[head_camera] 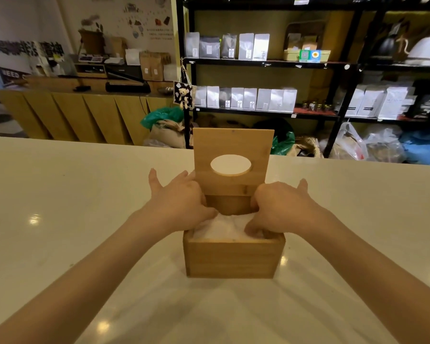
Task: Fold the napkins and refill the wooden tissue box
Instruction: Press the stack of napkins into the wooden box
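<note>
A wooden tissue box (pixel 232 259) stands in the middle of the white table. Its hinged lid (pixel 233 145), with an oval hole, is raised upright at the back. White napkins (pixel 224 228) fill the box up to the rim. My left hand (pixel 181 199) reaches in over the box's left side, thumb on the napkins, fingers spread toward the lid. My right hand (pixel 276 207) presses down on the napkins at the right side, fingertips curled into the paper. Both hands partly hide the stack.
The glossy white table (pixel 72 219) stretches wide on both sides of the box. Beyond its far edge stand black shelves (pixel 266 63) with several pouches, and a wooden counter (pixel 72 112) at the back left. Bags lie on the floor.
</note>
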### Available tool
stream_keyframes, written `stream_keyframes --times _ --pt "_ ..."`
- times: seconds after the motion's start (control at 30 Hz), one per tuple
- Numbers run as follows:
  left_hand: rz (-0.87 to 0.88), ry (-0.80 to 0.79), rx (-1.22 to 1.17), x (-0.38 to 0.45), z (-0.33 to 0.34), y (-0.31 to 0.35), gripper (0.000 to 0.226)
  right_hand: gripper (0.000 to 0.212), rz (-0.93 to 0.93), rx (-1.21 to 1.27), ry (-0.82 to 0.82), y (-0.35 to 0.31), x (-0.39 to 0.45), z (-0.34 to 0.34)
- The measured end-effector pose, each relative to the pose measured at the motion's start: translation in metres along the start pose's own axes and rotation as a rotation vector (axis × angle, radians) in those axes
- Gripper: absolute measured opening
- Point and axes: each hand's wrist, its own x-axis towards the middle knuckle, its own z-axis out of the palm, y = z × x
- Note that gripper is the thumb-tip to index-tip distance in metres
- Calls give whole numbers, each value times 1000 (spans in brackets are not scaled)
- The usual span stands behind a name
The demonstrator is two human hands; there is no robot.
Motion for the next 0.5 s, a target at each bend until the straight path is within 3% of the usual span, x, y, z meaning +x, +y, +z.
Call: stream_keyframes --times 0.1,0.2,0.27,0.4,0.5 --pt "75 -57 -129 -16 -2 -9 35 35 -30 204 -68 10 -16 -6" --pt "121 26 -281 -38 -4 -13 33 43 -84 292 -49 19 -38 -12" --pt "95 59 -266 -50 -4 -11 37 50 -93 230 -54 21 -52 -8" --pt "-20 -94 -111 -58 0 -1 52 48 -84 60 -55 9 -59 6" --pt "-56 -118 -34 -57 7 7 57 49 -62 -17 -46 2 -54 10"
